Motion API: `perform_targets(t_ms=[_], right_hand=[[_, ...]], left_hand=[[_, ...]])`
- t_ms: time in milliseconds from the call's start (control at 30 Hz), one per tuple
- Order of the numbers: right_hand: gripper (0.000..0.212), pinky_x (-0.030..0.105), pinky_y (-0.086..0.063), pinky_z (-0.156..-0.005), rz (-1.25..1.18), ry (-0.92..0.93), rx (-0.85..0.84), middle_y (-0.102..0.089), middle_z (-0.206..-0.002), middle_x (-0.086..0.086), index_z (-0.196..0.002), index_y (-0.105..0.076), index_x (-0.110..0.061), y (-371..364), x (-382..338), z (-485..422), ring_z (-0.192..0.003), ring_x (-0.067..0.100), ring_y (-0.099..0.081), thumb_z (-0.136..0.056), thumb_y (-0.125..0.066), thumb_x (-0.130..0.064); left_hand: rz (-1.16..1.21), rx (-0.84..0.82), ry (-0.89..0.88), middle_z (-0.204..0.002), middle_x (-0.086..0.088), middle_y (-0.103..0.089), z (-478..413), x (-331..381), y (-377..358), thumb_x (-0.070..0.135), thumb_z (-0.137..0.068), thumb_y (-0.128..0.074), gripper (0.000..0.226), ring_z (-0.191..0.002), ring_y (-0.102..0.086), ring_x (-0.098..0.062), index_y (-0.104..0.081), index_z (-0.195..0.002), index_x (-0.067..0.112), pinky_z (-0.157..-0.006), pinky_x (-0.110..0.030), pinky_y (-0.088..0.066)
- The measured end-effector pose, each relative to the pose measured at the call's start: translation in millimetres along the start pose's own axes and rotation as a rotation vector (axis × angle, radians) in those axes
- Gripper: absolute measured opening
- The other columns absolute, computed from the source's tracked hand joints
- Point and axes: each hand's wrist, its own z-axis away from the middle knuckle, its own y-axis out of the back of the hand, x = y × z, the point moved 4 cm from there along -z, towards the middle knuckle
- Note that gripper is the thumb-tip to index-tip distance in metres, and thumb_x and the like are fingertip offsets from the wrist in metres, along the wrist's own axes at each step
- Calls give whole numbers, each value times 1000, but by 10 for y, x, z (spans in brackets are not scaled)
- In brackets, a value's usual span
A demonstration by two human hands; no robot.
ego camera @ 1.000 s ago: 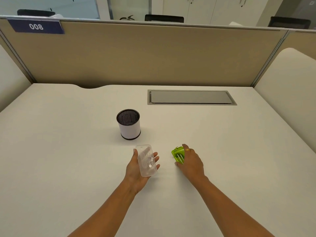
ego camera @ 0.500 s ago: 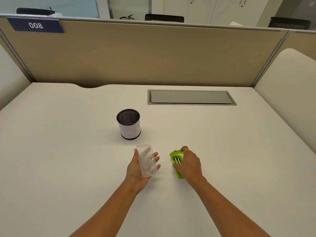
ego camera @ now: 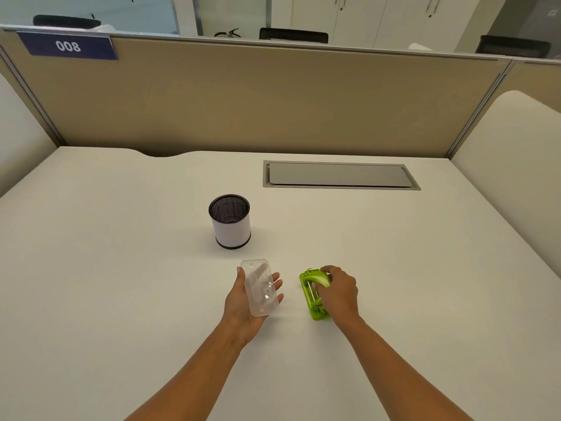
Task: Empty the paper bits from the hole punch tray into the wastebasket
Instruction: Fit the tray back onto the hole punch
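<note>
1. The wastebasket [ego camera: 229, 221] stands upright on the desk [ego camera: 121, 268], around the middle, a bit toward the left edge.
2. Closer to the near edge, the left hand [ego camera: 249, 299] has the tray [ego camera: 260, 287] lying across its palm, just in front of the wastebasket and slightly right of it.
3. Right of the tray, not touching it, the hole punch [ego camera: 314, 294] lies on the desk under the right hand [ego camera: 338, 291].
4. The cable hatch [ego camera: 340, 175] sits by the far edge, right of centre, with the partition [ego camera: 258, 98] behind it.
</note>
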Motion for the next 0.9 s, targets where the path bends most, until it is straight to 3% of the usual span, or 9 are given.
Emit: perform_targets(t_ms=[267,367,500,567,633,700,900], right_hand=[[35,36,-50,-84,-271,-47,-22,-62,-90,6,-104,-65,-10,80,-125,-41,-90,24,-60,-71,-75,-10],[36,32,-51,-81,-411,-18,-46,-62,-92,6,-104,-65,-10,142,-282,-22,-88,21,-59,-70,-76,-8],[33,37,-54,-82,-595,-6,-118,-67,-97,10,-99,-65,-15,139,-477,30,-92,25,-63,-69,-76,-6],[31,40,-55,-83,-635,2,-170,-68,-98,11,-95,-65,-17,101,-541,74,-93,28,-65,-69,-76,-6],[29,41,-55,-84,-658,14,-219,-68,-98,12,-93,-65,-17,52,-582,127,-93,29,-65,-69,-77,-6],[29,39,-55,-82,-649,20,-249,-68,-96,11,-93,-65,-17,0,-600,174,-91,28,-65,-68,-77,-6],[33,34,-53,-77,-639,13,-284,-67,-98,11,-99,-66,-15,-118,-595,254,-91,27,-64,-69,-77,-9]], left_hand=[[-17,21,3,-100,-11,-61,-3,3,20,52,-95,-23,60,-91,-57,-23,-44,-135,12,-81,-36,-44],[-35,18,2,-102,-11,-60,-3,13,22,52,-95,-21,61,-93,-56,-23,-42,-137,12,-84,-38,-43],[-57,15,10,-121,-14,-53,-1,7,18,51,-96,-18,61,-111,-49,-27,-37,-140,14,-96,-41,-36],[-38,6,23,-117,-14,-57,3,-1,-11,52,-96,-19,59,-107,-53,-29,-41,-137,15,-89,-40,-45],[-20,-19,44,-101,-13,-68,16,-10,-53,53,-95,-18,59,-94,-59,-28,-50,-126,15,-71,-35,-57],[-13,-61,60,-86,-10,-75,34,-16,-100,54,-95,-15,60,-90,-60,-26,-57,-113,15,-61,-30,-59],[-41,-102,52,-85,-9,-75,56,-5,-141,53,-95,-15,55,-89,-61,-24,-59,-107,22,-61,-30,-58]])
